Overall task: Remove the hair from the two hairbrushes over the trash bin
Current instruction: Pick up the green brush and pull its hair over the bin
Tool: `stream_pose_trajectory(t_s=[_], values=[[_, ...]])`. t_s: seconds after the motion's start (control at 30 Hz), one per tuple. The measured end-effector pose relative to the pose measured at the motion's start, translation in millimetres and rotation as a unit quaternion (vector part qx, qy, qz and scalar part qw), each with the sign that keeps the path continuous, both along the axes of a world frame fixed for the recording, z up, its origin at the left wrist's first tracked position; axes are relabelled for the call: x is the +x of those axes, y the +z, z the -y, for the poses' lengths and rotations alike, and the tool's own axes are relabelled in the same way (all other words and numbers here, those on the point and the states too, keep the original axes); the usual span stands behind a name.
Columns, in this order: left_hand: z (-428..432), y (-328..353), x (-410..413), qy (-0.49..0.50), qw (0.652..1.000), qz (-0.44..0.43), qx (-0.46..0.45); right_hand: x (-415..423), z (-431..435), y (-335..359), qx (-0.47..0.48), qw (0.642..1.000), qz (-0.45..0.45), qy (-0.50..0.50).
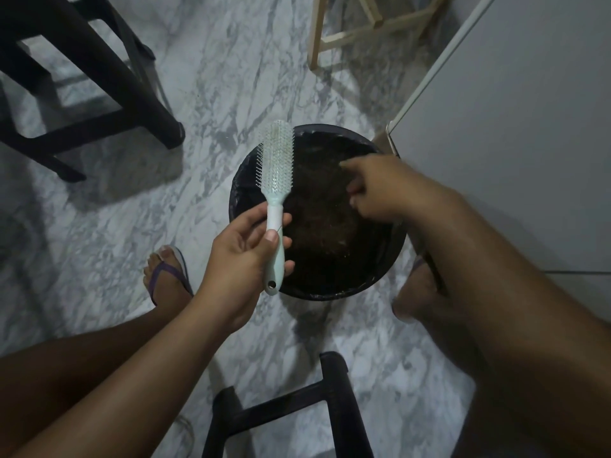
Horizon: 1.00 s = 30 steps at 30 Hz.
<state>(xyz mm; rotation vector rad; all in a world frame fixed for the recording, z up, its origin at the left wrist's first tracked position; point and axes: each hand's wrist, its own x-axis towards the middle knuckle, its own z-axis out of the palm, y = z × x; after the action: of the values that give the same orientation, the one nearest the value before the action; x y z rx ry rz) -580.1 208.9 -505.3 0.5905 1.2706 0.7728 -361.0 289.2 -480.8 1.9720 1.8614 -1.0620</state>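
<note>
Left hand grips hairbrush over perhaps hair-filled bin.

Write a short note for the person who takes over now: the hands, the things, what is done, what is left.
The left hand grips the brush by its handle, bristles up, over the left rim of the bin.
The right hand hangs over the bin, index finger out, other fingers curled; whether it pinches hair cannot be told.
Done: unclear; the bin holds a dark mass.
Left: some hair seems to sit among the bristles. The second brush is not in view.
</note>
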Motion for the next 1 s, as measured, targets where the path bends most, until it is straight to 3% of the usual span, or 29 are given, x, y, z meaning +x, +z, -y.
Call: stream_pose_trajectory(t_s=[0.07, 0.2, 0.43, 0.53, 0.7, 0.9, 1.0], values=[[0, 1, 0, -0.003, 1.000, -0.006, 0.001, 10, -5, 7, 0.024, 0.998, -0.032, -0.045], [-1, 1, -1, -0.008, 1.000, -0.010, 0.000, 26, -10, 11, -0.015, 0.998, -0.043, -0.044], [0, 5, 4, -0.021, 0.999, 0.032, -0.001, -25, 10, -20, 0.091, 0.958, -0.270, -0.039], [0, 8, 5, 0.000, 0.997, 0.070, -0.016, -45, 16, -47, 0.117, 0.924, -0.343, -0.122], [-2, 13, 1, 0.002, 0.997, 0.076, 0.016, -45, 14, -48, 0.172, 0.908, -0.315, -0.217], [-10, 25, -5, 0.030, 0.992, 0.108, 0.060, -26, 30, -86, 0.048, 0.978, -0.127, -0.158], [-13, 27, -8, 0.038, 0.991, 0.112, 0.063, -27, 35, -98, 0.015, 0.990, -0.056, -0.127]])
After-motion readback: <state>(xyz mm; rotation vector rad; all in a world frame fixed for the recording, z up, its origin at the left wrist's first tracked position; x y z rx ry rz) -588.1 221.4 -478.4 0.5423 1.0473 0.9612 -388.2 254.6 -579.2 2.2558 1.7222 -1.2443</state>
